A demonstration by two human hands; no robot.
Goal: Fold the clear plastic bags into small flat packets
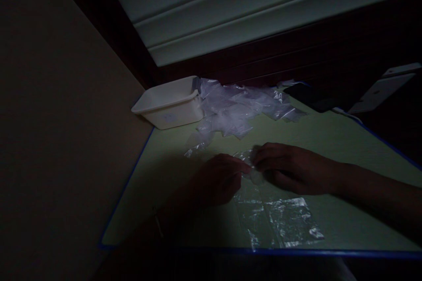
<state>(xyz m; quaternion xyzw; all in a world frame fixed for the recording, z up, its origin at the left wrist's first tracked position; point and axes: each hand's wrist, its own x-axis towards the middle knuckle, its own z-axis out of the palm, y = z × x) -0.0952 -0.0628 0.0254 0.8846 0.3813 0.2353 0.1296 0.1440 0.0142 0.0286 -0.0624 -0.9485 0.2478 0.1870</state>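
In dim light, my left hand (224,179) is closed on a small clear plastic bag (253,178), its index finger and thumb at the bag's left side. From the right, my right hand (290,169) reaches in with bent fingers closed on the same bag's right edge. The fingertips of both hands are close together and cover part of the plastic. Nearer to me lie flat clear plastic bags (293,221) on the table, shiny and creased. Whether the handled bag overlaps them is hard to make out.
A white plastic bin (180,116) stands at the back left of the pale green, blue-edged table (329,140). Beside it spreads a heap of filled-looking clear bags (231,105). A dark flat device (308,96) lies at the back right, near a white object (380,92) and a cable.
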